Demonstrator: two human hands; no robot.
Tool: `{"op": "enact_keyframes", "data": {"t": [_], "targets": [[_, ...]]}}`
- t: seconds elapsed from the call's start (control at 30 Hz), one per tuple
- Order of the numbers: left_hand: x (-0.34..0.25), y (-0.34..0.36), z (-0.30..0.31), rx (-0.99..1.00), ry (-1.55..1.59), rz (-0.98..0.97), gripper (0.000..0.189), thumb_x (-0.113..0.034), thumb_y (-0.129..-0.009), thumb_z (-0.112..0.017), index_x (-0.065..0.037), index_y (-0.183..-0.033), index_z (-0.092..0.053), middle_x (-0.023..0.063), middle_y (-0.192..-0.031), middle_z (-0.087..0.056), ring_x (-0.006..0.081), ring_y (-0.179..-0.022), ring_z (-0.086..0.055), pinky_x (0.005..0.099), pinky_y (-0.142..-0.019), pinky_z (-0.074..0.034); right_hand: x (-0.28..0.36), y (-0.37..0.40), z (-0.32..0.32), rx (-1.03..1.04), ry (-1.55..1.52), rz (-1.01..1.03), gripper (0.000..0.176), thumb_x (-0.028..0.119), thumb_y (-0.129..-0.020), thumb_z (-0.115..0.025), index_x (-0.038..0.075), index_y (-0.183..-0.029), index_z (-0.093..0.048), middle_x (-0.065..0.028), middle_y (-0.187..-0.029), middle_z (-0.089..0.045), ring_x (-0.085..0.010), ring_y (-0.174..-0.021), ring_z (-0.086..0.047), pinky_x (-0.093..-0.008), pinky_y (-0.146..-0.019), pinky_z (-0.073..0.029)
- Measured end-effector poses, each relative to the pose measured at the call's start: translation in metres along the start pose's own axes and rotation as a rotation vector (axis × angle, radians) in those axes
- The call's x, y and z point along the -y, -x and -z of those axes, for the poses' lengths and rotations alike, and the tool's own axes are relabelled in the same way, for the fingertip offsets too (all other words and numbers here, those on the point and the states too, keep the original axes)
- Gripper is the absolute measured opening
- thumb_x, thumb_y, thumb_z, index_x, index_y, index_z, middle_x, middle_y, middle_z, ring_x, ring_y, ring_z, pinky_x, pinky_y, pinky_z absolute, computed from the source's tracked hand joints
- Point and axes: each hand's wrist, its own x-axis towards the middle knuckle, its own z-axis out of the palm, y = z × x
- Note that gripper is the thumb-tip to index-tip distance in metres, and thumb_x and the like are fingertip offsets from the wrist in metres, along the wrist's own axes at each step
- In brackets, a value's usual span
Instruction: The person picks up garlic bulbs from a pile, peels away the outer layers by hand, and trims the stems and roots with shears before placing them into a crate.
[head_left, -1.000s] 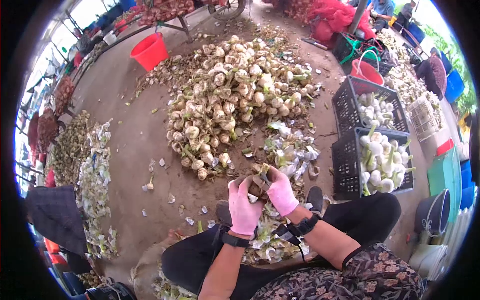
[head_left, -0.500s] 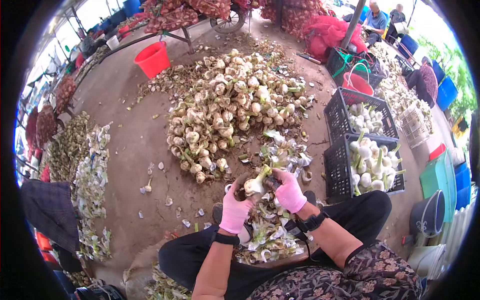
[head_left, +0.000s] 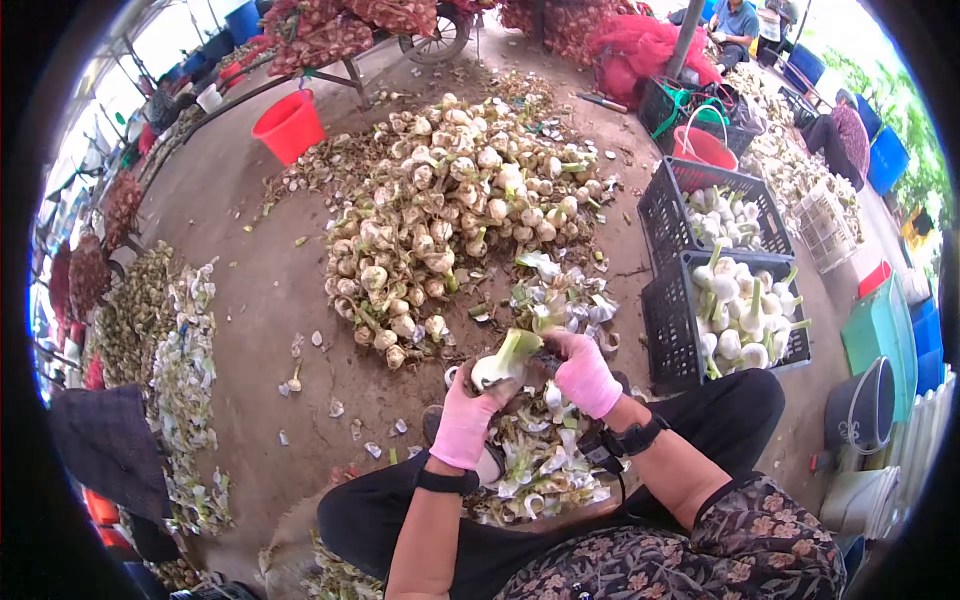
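My left hand (head_left: 474,412), in a pink glove with dark, soiled fingertips, is closed around a garlic bulb (head_left: 497,371). The bulb is whitish with a thick pale green stem that points up and right. My right hand (head_left: 583,374), gloved the same way, has its fingers curled against the stem end; whether a small tool is among them is hidden. Below both hands lies a heap of stripped garlic skins (head_left: 548,468), between my crossed legs. In front spreads a big pile of dirty, unpeeled garlic (head_left: 440,205).
Black crates (head_left: 672,325) of cleaned white garlic stand to my right. Farther off are a red bucket (head_left: 289,127), a pink bucket (head_left: 706,148) and red mesh sacks (head_left: 640,60). Other people (head_left: 735,28) sit at the upper right. Another heap of skins (head_left: 185,370) lies at left.
The bulb has turned in my left hand and looks cleaner, with more white and pale green showing. The view has shifted slightly; both hands stay close together.
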Motion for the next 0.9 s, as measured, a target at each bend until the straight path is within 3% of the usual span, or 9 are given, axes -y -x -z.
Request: {"op": "enact_keyframes", "data": {"t": [0.03, 0.13, 0.27, 0.33, 0.4, 0.43, 0.53, 0.67, 0.9], "targets": [[0.004, -0.001, 0.000, -0.087, -0.252, -0.112, 0.048, -0.015, -0.085, -0.070, -0.002, -0.126, -0.049, 0.0089, -0.114, -0.060, 0.0173, -0.102, -0.060, 0.0312, -0.086, -0.052, 0.001, 0.000, -0.001, 0.003, 0.070, 0.019, 0.027, -0.004, -0.079, -0.059, -0.002, -0.105, -0.064, -0.0085, -0.089, -0.069, -0.0114, -0.080, -0.062, -0.0281, -0.072, -0.049], [0.005, -0.004, 0.004, -0.066, -0.068, -0.041, 0.056, -0.001, -0.075, -0.076, -0.001, -0.124, -0.050, 0.0087, -0.110, -0.060, 0.0162, -0.101, -0.059, 0.0307, -0.086, -0.052, -0.009, -0.008, 0.001, -0.017, 0.192, 0.080, 0.029, -0.005, -0.075, -0.057, -0.001, -0.102, -0.065, -0.0142, -0.088, -0.069, -0.0179, -0.082, -0.066, -0.0295, -0.075, -0.049], [-0.001, 0.009, -0.009, 0.189, -0.127, -0.093, 0.059, -0.002, -0.074, -0.077, -0.003, -0.126, -0.049, 0.0050, -0.113, -0.059, 0.0154, -0.103, -0.058, 0.0303, -0.088, -0.051, -0.034, -0.032, 0.014, -0.325, 0.481, 0.145, 0.037, -0.006, -0.070, -0.054, 0.002, -0.103, -0.067, -0.0160, -0.086, -0.069, -0.0254, -0.082, -0.067, -0.0314, -0.076, -0.051], [0.001, 0.007, -0.008, 0.177, -0.179, -0.108, 0.061, -0.001, -0.074, -0.077, -0.004, -0.128, -0.049, 0.0039, -0.116, -0.058, 0.0148, -0.105, -0.057, 0.0298, -0.089, -0.051, -0.028, -0.038, 0.027, -0.229, 0.415, -0.055, 0.042, -0.008, -0.070, -0.053, 0.001, -0.109, -0.065, -0.0172, -0.104, -0.067, -0.0277, -0.097, -0.065, -0.0309, -0.088, -0.048], [0.006, 0.004, -0.005, 0.095, -0.110, -0.151, 0.062, 0.001, -0.073, -0.077, -0.005, -0.128, -0.049, 0.0039, -0.117, -0.058, 0.0140, -0.107, -0.056, 0.0289, -0.090, -0.050, -0.020, -0.034, 0.032, -0.052, 0.589, 0.256, 0.046, -0.006, -0.073, -0.056, 0.005, -0.117, -0.062, -0.0180, -0.108, -0.065, -0.0270, -0.100, -0.063, -0.0324, -0.088, -0.048], [0.002, 0.004, -0.008, 0.067, -0.098, -0.133, 0.063, 0.004, -0.072, -0.076, -0.005, -0.128, -0.048, 0.0044, -0.118, -0.057, 0.0138, -0.108, -0.056, 0.0289, -0.092, -0.048, -0.008, -0.031, 0.032, 0.074, 0.384, 0.169, 0.047, -0.004, -0.074, -0.060, 0.005, -0.121, -0.060, -0.0168, -0.118, -0.061, -0.0243, -0.106, -0.060, -0.0314, -0.093, -0.045], [0.003, -0.001, -0.006, 0.058, -0.245, -0.181, 0.061, 0.005, -0.072, -0.076, -0.004, -0.126, -0.049, 0.0052, -0.118, -0.058, 0.0150, -0.108, -0.056, 0.0296, -0.094, -0.047, 0.011, -0.016, 0.030, 0.267, -0.023, -0.042, 0.047, -0.003, -0.074, -0.063, 0.005, -0.120, -0.060, -0.0143, -0.116, -0.063, -0.0211, -0.106, -0.060, -0.0307, -0.092, -0.046], [0.005, -0.005, -0.003, 0.093, -0.142, -0.154, 0.066, -0.011, -0.073, -0.080, -0.002, -0.130, -0.047, 0.0061, -0.118, -0.058, 0.0169, -0.107, -0.057, 0.0304, -0.093, -0.048, 0.014, -0.012, 0.030, 0.308, 0.133, 0.000, 0.039, 0.001, -0.071, -0.069, 0.004, -0.110, -0.066, -0.0110, -0.103, -0.069, -0.0178, -0.096, -0.064, -0.0297, -0.086, -0.048], [-0.001, 0.004, -0.012, 0.111, 0.160, 0.004, 0.053, -0.010, -0.085, -0.069, -0.002, -0.132, -0.046, 0.0067, -0.120, -0.057, 0.0170, -0.106, -0.058, 0.0318, -0.092, -0.049, 0.027, -0.007, 0.027, 0.216, 0.454, 0.131, 0.028, 0.004, -0.070, -0.061, 0.003, -0.096, -0.068, -0.0152, -0.092, -0.067, -0.0313, -0.088, -0.064, -0.0354, -0.076, -0.051]]}}
